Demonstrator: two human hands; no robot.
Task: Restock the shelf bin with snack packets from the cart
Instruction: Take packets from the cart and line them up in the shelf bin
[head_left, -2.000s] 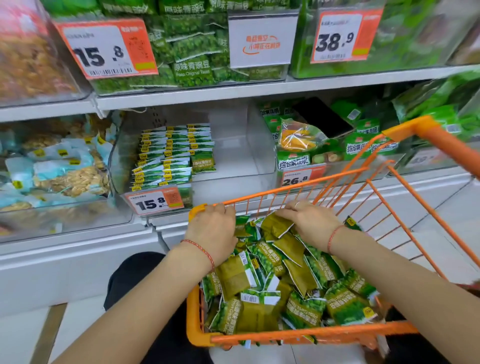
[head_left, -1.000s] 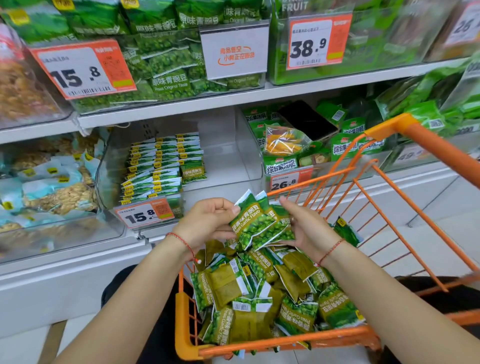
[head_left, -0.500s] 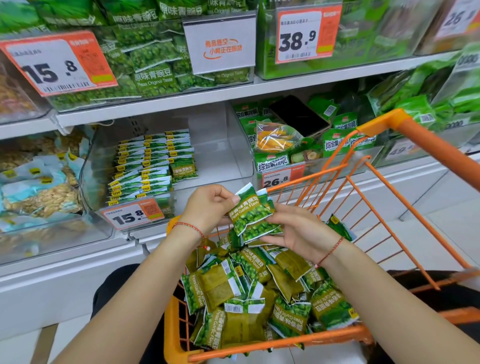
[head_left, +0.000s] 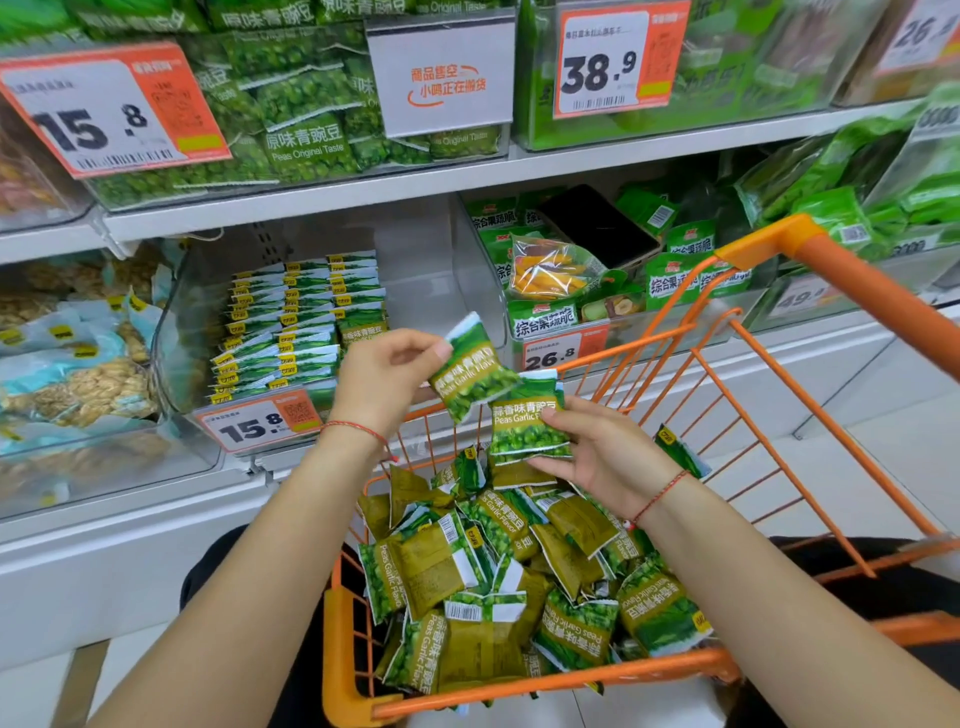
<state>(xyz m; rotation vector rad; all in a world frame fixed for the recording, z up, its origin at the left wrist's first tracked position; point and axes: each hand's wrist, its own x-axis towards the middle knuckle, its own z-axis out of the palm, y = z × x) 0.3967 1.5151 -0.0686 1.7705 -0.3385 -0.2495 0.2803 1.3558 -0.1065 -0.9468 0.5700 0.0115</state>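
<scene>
I observe the left hand (head_left: 384, 382) pinching one garlic-pea packet (head_left: 470, 374) by its upper edge, while the right hand (head_left: 597, 457) pinches a small stack of packets (head_left: 527, 423) just below and beside it, both held above the orange cart (head_left: 852, 291). I judge the step to be sorting picked packets for transfer. The shelf bin (head_left: 415, 291), half filled with rows, lies up and left of both grips; next, each packet needs aligning, then carrying over its front wall.

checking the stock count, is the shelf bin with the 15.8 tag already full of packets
No, the shelf bin holds rows of packets only on its left side, and its right part is bare.
</scene>
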